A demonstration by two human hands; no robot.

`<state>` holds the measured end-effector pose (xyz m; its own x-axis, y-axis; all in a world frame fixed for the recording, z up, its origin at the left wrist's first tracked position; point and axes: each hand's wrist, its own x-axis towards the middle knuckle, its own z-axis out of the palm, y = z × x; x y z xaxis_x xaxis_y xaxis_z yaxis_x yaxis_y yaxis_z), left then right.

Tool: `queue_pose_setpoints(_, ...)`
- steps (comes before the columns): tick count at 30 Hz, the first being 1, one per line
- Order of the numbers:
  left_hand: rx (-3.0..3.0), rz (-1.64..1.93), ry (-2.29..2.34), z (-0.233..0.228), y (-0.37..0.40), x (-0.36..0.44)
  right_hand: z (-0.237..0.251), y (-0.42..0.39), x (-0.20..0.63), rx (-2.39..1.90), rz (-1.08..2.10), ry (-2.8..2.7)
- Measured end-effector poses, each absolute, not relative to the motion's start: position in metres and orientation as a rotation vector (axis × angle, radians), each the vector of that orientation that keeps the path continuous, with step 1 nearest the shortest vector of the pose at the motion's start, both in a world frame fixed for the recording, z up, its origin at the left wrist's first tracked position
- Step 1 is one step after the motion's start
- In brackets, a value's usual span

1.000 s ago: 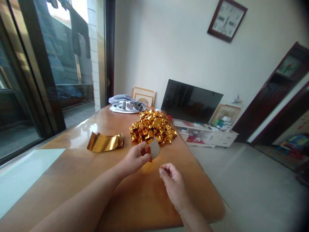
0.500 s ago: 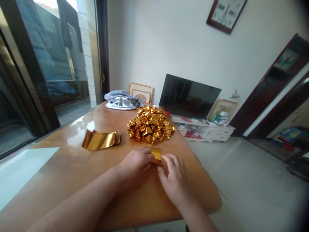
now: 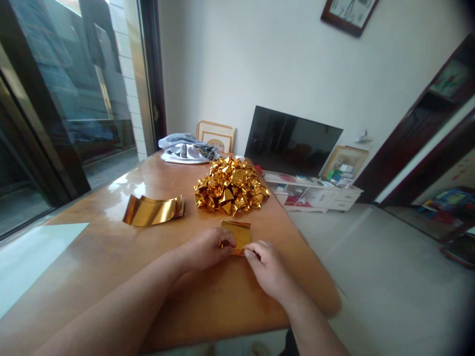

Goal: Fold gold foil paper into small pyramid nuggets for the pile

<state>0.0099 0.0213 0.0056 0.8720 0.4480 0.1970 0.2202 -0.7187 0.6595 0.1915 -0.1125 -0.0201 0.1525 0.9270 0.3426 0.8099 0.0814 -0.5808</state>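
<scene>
A small sheet of gold foil paper lies on the wooden table between my hands, its far edge bent up a little. My left hand is closed on the sheet's near left edge, fingers curled. At the near right corner my right hand pinches the same sheet between thumb and forefinger. Just beyond stands a heap of folded gold foil pieces. To the left rests a stack of flat, slightly curled gold foil sheets.
The wooden table has its rounded right edge near my right arm. Bundled grey cloth sits at its far end, and a pale sheet at the left. Beyond are a television and a white cabinet.
My right hand has closed from spread fingers to a pinch on the foil's near right corner. My left hand has shifted slightly, and more of the sheet now shows. The view has tilted down slightly.
</scene>
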Motion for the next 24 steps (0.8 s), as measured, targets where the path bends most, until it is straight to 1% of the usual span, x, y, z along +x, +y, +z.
queue_pose_setpoints(9,2.275,0.408,0.666,0.001,0.044,0.000,-0.035,-0.101,0.194,-1.776,0.238,-1.449)
queue_pose_setpoints(17,2.113,0.285,0.591,0.002,0.040,0.000,-0.039,-0.100,0.198,-1.740,0.298,-1.354)
queue_pose_setpoints(24,2.283,0.221,0.681,0.004,0.031,0.001,-0.041,-0.102,0.200,-1.757,0.323,-1.350)
